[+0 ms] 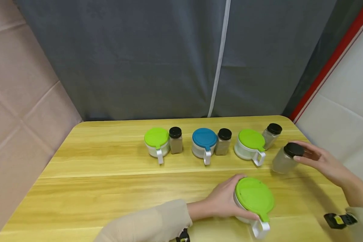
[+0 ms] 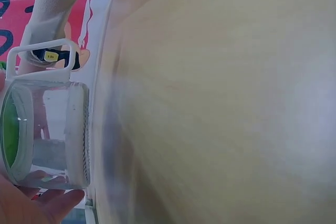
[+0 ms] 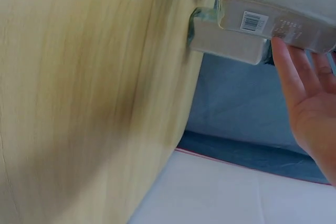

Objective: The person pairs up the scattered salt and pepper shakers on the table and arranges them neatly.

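Two-handed jar handling: one jar per hand.
Head view: the left hand (image 1: pixel 220 198) grips the front green-lidded jar (image 1: pixel 254 196) round its side, over the near part of the tabletop (image 1: pixel 109 188); the right hand (image 1: pixel 325 162) pinches the right-hand black-capped jar (image 1: pixel 282 162) at its cap, beside the rear row of jars (image 1: pixel 204 137). Left wrist view: fingers lie along the clear wall, white handle (image 2: pixel 47 75) unheld; keeping the grip low and off the lid should be advisable. Right wrist view: fingers meet the jar wall near its barcode (image 3: pixel 253 21); base contact cannot be told. Hold upright; avoid knocking neighbouring jars.
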Available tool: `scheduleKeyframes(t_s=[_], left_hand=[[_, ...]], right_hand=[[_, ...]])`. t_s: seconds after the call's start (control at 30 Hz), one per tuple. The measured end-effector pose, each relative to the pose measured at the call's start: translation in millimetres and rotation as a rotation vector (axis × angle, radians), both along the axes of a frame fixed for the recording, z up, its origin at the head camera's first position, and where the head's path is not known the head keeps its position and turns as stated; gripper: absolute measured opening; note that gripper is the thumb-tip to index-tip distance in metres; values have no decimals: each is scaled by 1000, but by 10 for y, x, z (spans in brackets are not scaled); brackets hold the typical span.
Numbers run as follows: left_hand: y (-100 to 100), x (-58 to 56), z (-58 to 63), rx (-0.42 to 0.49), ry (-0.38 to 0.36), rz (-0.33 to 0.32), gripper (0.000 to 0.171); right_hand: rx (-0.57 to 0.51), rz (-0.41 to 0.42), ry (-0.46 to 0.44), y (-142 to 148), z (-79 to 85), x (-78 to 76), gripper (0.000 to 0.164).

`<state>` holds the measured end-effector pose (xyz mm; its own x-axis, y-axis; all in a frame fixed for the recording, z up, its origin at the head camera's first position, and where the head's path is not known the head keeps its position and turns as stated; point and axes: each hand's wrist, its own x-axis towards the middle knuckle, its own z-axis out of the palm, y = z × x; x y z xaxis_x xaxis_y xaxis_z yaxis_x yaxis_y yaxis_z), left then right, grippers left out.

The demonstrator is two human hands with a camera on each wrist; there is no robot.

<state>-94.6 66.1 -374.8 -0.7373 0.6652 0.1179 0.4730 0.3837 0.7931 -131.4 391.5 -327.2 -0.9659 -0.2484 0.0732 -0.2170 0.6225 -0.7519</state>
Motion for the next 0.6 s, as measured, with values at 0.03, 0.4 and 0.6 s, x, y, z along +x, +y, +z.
scheduleKeyframes(t_s=[0.03,0.4,0.6], left_hand=[[-34,11,3,-4,-7,-6,90],[-400,122,18,17,-11,-40,86],[-634,121,24,38,-14,-59,87]], right_hand=[[0,2,8,-11,9,13,47],[-33,56,53,-123,76,150,48],[-79,88,72,-205,92,212,51]])
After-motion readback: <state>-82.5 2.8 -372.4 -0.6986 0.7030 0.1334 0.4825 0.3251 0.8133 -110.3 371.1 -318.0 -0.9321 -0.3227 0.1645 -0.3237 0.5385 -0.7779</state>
